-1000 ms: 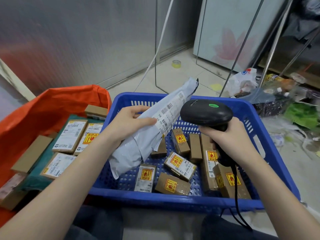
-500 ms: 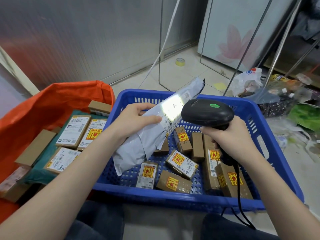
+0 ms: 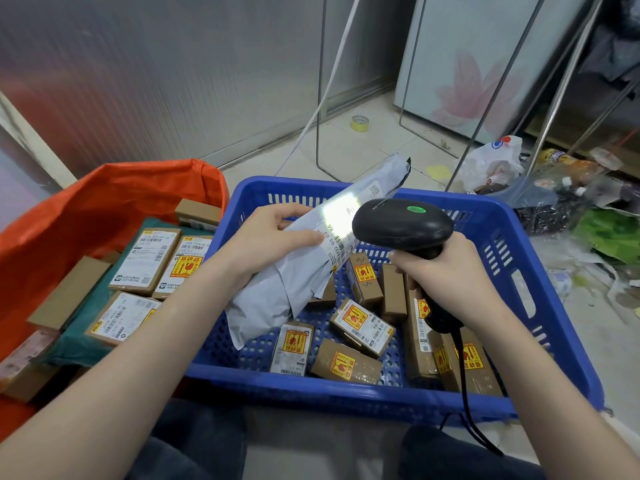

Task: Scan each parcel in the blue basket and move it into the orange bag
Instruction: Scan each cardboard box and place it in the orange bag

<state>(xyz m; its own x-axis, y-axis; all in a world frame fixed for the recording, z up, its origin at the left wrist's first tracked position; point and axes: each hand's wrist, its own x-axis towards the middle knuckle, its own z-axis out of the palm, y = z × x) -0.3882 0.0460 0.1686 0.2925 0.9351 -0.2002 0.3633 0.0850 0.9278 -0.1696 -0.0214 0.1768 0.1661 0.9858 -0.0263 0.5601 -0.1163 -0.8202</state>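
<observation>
My left hand (image 3: pixel 266 237) grips a long grey mailer parcel (image 3: pixel 301 271) and holds it tilted over the blue basket (image 3: pixel 533 271). My right hand (image 3: pixel 446 275) grips the handle of a black barcode scanner (image 3: pixel 401 226) whose green light is on. The scanner's head points at the parcel's label, where a bright patch of light falls. Several small brown boxes (image 3: pixel 362 327) with yellow and red stickers lie in the basket. The orange bag (image 3: pixel 86 209) stands open to the left, with several labelled boxes (image 3: pixel 145 261) inside.
The scanner's black cable (image 3: pixel 467 393) hangs over the basket's near rim. Plastic bags and litter (image 3: pixel 554 188) lie on the floor to the right. A tape roll (image 3: pixel 360 123) and metal frame legs stand behind the basket. My knees are below the basket.
The scanner's light has come on over the parcel's label. The parcel and both hands have stayed almost still above the basket.
</observation>
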